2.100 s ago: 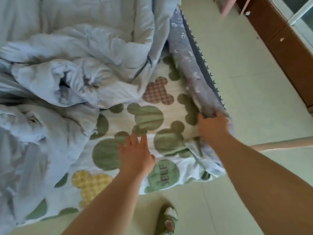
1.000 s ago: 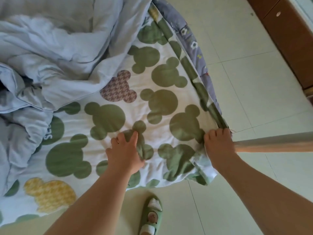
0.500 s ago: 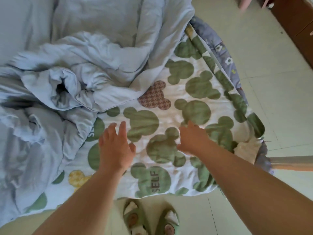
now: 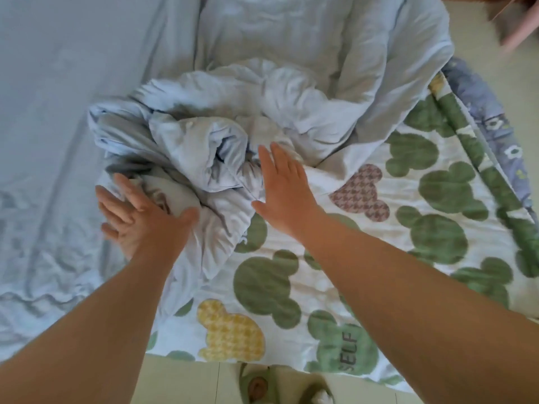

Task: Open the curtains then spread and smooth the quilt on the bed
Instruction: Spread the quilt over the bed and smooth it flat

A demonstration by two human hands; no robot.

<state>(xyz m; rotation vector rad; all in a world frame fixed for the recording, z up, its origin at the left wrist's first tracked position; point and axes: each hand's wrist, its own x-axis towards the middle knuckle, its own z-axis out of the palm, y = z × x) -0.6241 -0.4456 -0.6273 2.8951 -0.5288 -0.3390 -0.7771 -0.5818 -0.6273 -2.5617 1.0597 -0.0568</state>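
Views: one. A wide-angle camera worn on the person's head looks forward and steeply down across the near edge of the bed [image 4: 43, 141]. The left hand [image 4: 140, 217] and right hand [image 4: 285, 196] reach in from the bottom corners of the frame and lie just left of centre, at arm's length from the lens. Beyond the fingertips the field covers the crumpled quilt [image 4: 221, 141]. Behind the wrists, nearest the wearer, it takes in a strip of floor [image 4: 186, 383] and the slippers [image 4: 256, 386], almost directly below the lens. Far right of the right hand, the upper corner is blurred
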